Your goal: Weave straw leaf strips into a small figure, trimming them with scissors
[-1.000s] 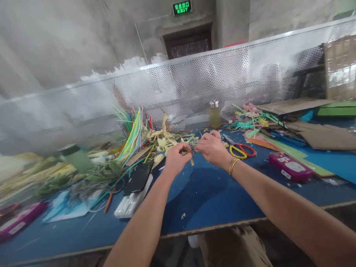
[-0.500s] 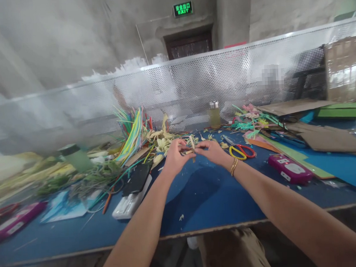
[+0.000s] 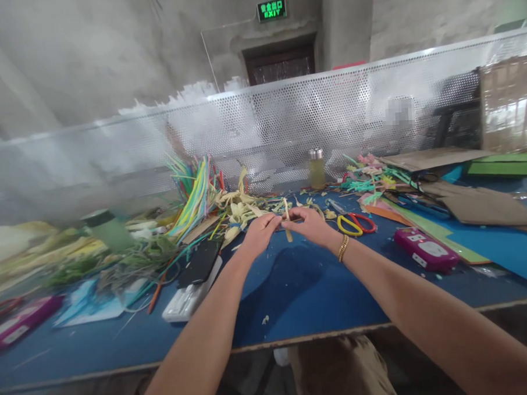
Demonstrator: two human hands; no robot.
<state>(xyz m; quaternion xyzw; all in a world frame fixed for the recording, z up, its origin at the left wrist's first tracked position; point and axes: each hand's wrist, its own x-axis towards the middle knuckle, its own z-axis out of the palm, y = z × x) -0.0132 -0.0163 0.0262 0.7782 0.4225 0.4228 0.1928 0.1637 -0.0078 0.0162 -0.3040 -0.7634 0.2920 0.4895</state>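
Observation:
Above the blue tabletop (image 3: 294,289), my two hands meet fingertip to fingertip. A narrow pale strip, like dried husk (image 3: 286,207), stands up between them, and its lower end hangs below my fingers. My right hand (image 3: 307,224), with a gold bracelet at the wrist, pinches this strip. My left hand (image 3: 260,232) is closed in a pinch at the same spot; its fingertips press against the strip, partly hidden. Behind the hands lies a heap of pale husk pieces (image 3: 240,211). Scissors with yellow and red handles (image 3: 356,224) lie right of my right hand.
Colourful pipe cleaners (image 3: 197,194) stand at the back left. A black phone (image 3: 200,263) rests on a white box (image 3: 183,303). A bottle (image 3: 317,169) stands near the perforated screen (image 3: 286,126). A purple case (image 3: 425,248) and coloured paper (image 3: 501,251) lie on the right.
My left fingers have closed in from apart to a pinch near the strip. The strip now stands more upright at my right fingertips. The view has shifted slightly.

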